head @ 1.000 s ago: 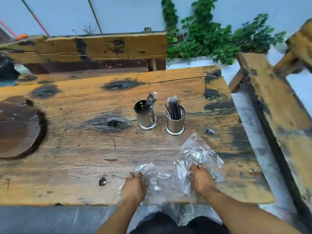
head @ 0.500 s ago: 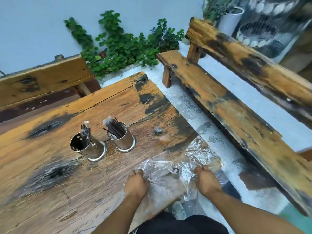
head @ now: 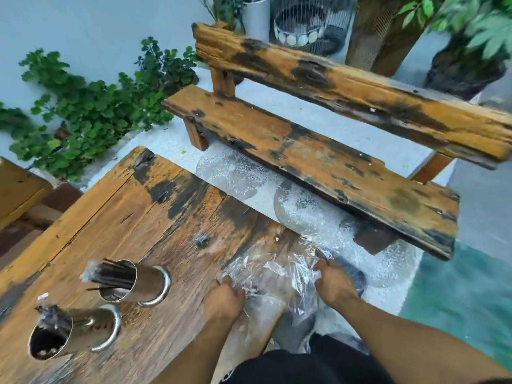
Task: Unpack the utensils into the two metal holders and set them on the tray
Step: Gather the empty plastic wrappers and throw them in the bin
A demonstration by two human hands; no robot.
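Note:
Two metal holders stand on the wooden table (head: 155, 217). The nearer holder (head: 80, 332) at the far left holds dark utensils. The other holder (head: 138, 281) holds a bundle of black sticks in clear wrap. Crumpled clear plastic packaging (head: 274, 273) lies at the table's near right corner. My left hand (head: 224, 300) grips its left side. My right hand (head: 332, 281) grips its right side, past the table edge. No tray is in view.
A weathered wooden bench (head: 318, 167) stands to the right, across a strip of pale floor (head: 277, 200). Green plants (head: 97, 112) line the wall behind the table. A wire basket (head: 307, 23) and pots sit behind the bench.
The view has swung right, so the holders now sit at the lower left. Both hands stay on the plastic, which has been drawn to the table's corner.

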